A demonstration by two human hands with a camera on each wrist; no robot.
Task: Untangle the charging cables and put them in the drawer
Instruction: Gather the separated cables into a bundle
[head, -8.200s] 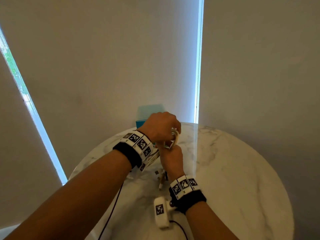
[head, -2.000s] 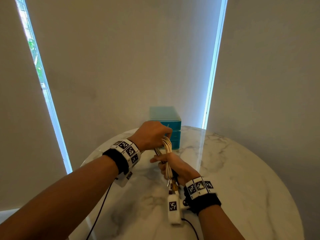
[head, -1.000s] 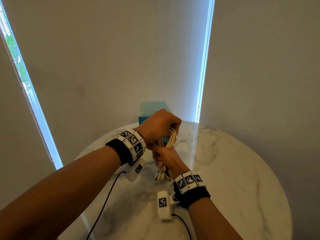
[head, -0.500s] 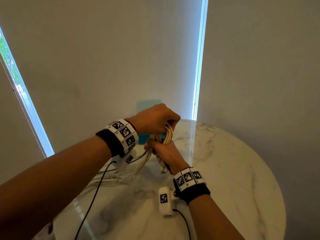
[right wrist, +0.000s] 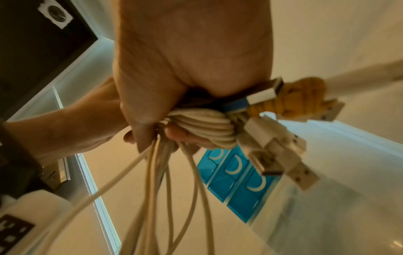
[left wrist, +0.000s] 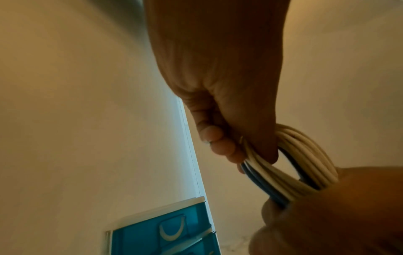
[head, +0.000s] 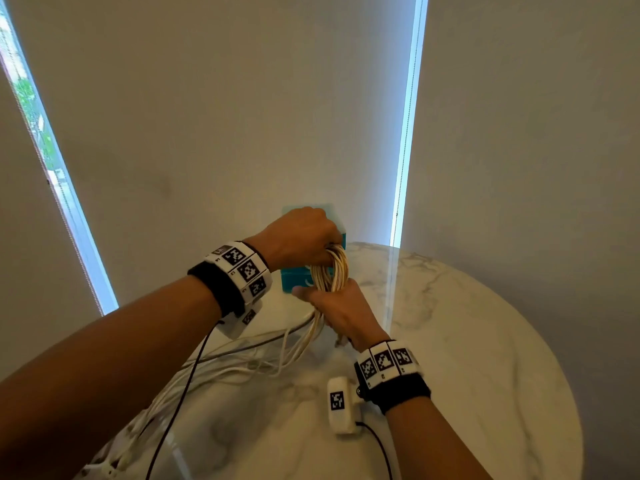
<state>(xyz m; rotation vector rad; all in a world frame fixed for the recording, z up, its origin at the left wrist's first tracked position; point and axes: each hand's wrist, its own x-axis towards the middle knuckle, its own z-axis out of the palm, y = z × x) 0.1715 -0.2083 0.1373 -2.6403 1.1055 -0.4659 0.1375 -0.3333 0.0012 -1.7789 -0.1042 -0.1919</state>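
Marble, white with grey veins, is the round table [head: 467, 341] I am working over, with pale blinds behind it. Starting at the left, loose cream strands of the charging cables [head: 325, 271] trail across the tabletop toward the near left edge; I cannot count them where they overlap. They rise to my two hands, which meet above the middle of the table. My left hand [head: 298, 237] is on top, fingers curled round the upper bend of the coiled bundle. My right hand [head: 343, 313] is just below it, fingers closed round the lower part of the same coil, thumb pointing left. The coil stands upright between them, its long axis running from one hand to the other. From the left wrist view I see mostly cream strands with at least one blue strand among them. From the right wrist view the plug ends [right wrist: 281, 148] stick out past the heel of my right hand; several white USB plugs and one with a yellow braided wrap, the exact count unclear. Behind the hands, at the far edge, sits the teal drawer unit [right wrist: 240, 179], three drawer fronts, each with a white crescent handle, all closed.
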